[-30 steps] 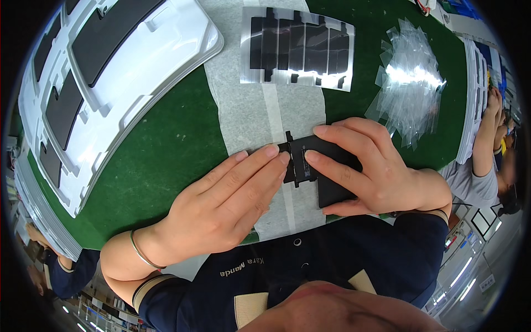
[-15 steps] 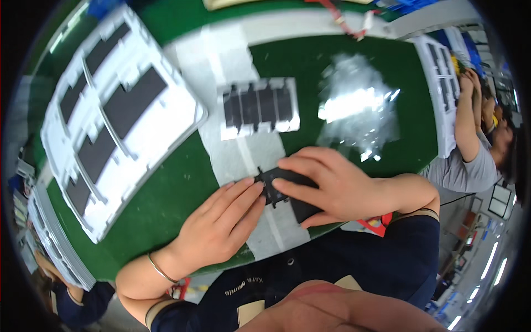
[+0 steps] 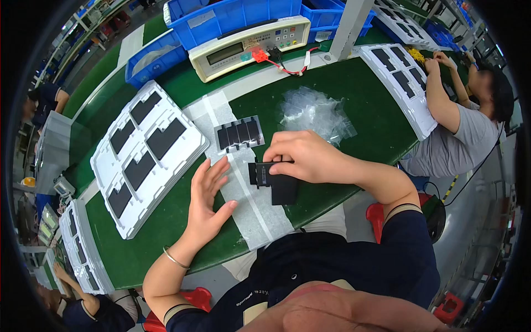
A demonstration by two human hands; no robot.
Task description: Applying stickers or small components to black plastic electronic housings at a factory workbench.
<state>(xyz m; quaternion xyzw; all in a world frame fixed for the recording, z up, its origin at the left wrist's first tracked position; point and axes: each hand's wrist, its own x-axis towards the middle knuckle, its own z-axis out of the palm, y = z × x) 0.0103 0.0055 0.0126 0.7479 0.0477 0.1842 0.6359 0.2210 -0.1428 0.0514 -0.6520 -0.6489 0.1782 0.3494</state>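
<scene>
My right hand (image 3: 301, 157) is closed in a pinch, its thumb and fingers gripping the top part of a flat black battery (image 3: 284, 191). A small black strip-like part (image 3: 253, 173) sticks out on its left side, and my fingers hide some of the battery's upper edge. To the left of it, my left hand (image 3: 209, 191) hovers with fingers spread, holding nothing. Just beyond both hands lies a clear sheet (image 3: 260, 119) bearing several black pieces (image 3: 239, 133). A crumpled pile of clear plastic film (image 3: 314, 113) rests beyond my right hand.
At left stands a stack of white trays (image 3: 191, 133) with flat black batteries (image 3: 167, 138) in its top pockets. A tester (image 3: 249, 47) with red and black leads and blue bins (image 3: 232, 21) line the back. A co-worker (image 3: 459, 119) sits at right beside another tray (image 3: 423, 119).
My left hand has come off the battery and opened, moving left. My right hand keeps hold of the battery. The view has tilted, bringing the tester and bins into sight.
</scene>
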